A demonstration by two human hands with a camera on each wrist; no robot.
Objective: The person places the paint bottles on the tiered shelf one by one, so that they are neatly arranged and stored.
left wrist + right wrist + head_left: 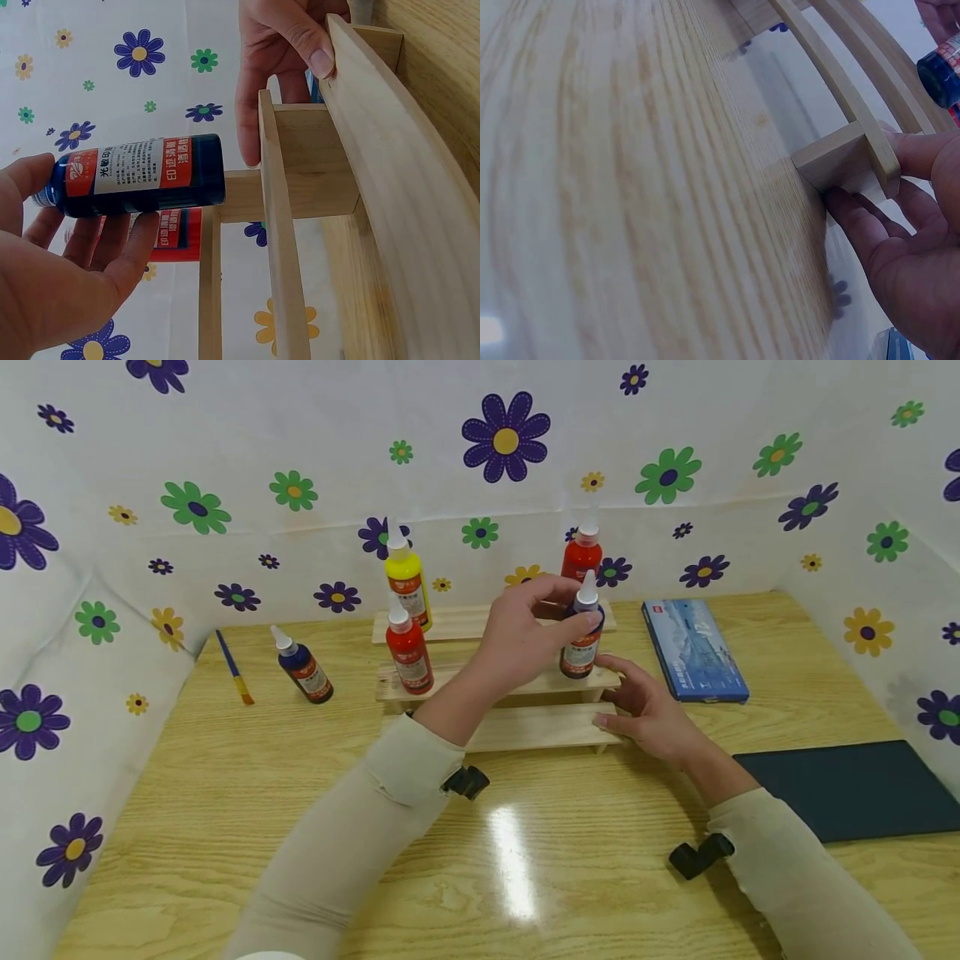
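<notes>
My left hand (517, 627) grips a dark blue paint bottle (581, 653) with a white nozzle, thumb and fingers near its neck. Upright, the bottle hangs over the right end of the middle step of a wooden stepped rack (517, 729). In the left wrist view, a small gap separates its base from the step's edge. At the rack's right end, my right hand (651, 710) holds the wood, thumb on the bottom step and fingers around the end support (840, 154). A red bottle (582, 557) stands on the top step, partly behind the left hand.
On the rack's left side are a yellow bottle (407, 585) above and a red bottle (409, 653) on the middle step. Another dark blue bottle (305, 671) and a paintbrush (236, 668) are left on the table. Right are a blue box (694, 647) and a black mat (855, 789).
</notes>
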